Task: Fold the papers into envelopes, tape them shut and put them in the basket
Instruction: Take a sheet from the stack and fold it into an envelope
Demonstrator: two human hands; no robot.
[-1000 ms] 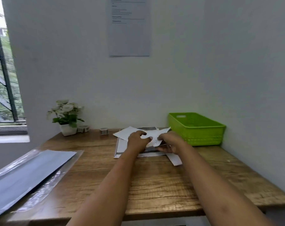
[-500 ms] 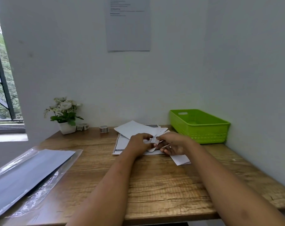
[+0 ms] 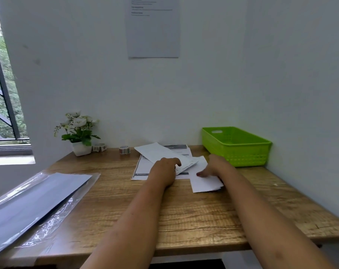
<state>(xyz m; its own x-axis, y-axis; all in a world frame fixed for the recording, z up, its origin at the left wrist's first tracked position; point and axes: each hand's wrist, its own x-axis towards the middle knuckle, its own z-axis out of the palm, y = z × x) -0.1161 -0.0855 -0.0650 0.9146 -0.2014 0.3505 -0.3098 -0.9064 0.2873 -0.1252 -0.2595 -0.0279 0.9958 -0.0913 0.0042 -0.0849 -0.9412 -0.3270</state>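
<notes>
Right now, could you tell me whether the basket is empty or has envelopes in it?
Apparently empty: the basket shows only green inside, no paper; its floor behind the near wall is hidden.

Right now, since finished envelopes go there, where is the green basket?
In the head view, the green basket stands on the far right corner of the table, just beyond the right hand.

Wooden table (image 3: pixel 184 210) in wall corner. Far right: green basket (image 3: pixel 242 152). Far left: potted flowers (image 3: pixel 81 148), tape roll (image 3: pixel 99 147), second tape roll (image 3: pixel 124 149). Centre: printed sheets (image 3: pixel 143 169), folded white paper (image 3: pixel 203 183) overlapping their right edge. Near left: plastic-sleeved grey sheet (image 3: pixel 34 202).
</notes>
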